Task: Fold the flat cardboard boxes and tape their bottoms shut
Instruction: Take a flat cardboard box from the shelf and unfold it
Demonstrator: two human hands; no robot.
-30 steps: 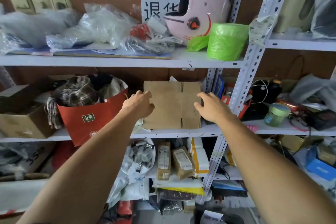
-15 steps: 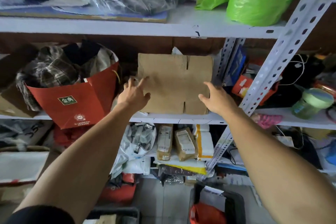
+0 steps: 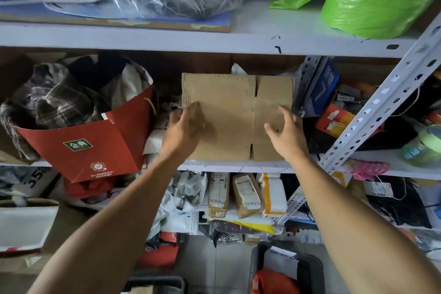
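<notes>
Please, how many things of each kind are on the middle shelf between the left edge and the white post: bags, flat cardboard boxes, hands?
Red paper bag: 1
Flat cardboard box: 1 visible
Hands, left and right: 2
Total: 4

Flat cardboard box [image 3: 229, 112]: brown, corrugated, unfolded, slots cut between flaps at top and bottom edges. Stands upright on its bottom edge on the middle shelf [image 3: 238, 165], facing outward. Upper edge worn, fluting exposed.
</notes>
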